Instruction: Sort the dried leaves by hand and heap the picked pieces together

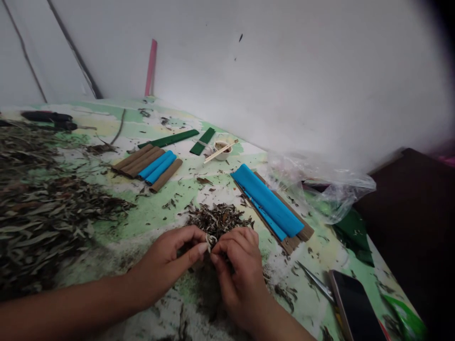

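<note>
Dry leaves [211, 240] are pinched in the fingertips of my left hand [174, 253] and my right hand [239, 263], which are close together, and a small dark heap of leaves [223, 217] sits just past them. Past my right hand, off to its right, a blue sheet [272, 201] lies on brown sheets [306, 232], and scissors [316, 280] and a phone [357, 305] are nearer to me on that same side. To the left of my left hand is a big leafy pile [46, 227], and some brown and blue rolls [156, 164] lie beyond that hand.
</note>
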`<action>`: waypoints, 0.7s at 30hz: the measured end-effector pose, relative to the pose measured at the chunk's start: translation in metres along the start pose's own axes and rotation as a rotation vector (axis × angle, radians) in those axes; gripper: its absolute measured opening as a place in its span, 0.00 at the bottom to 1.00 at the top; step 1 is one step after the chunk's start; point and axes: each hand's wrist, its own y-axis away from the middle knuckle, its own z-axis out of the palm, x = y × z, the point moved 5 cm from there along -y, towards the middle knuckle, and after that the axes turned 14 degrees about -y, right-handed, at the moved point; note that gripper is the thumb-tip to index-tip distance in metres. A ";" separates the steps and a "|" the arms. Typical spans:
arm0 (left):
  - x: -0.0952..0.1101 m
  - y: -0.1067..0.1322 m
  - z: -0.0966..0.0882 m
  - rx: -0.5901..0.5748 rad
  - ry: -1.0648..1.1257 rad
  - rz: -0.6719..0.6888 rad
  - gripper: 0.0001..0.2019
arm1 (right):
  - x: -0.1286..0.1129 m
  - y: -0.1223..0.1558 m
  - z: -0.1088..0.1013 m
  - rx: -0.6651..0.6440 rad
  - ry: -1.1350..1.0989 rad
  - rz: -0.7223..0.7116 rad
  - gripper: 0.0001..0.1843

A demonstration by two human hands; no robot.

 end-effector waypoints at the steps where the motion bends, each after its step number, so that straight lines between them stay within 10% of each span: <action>1: 0.001 0.000 0.000 0.002 0.005 0.004 0.10 | 0.000 0.000 0.000 0.001 0.002 -0.002 0.07; 21: 0.015 0.005 -0.004 0.025 -0.170 0.145 0.08 | 0.012 0.000 -0.010 0.146 -0.140 0.097 0.08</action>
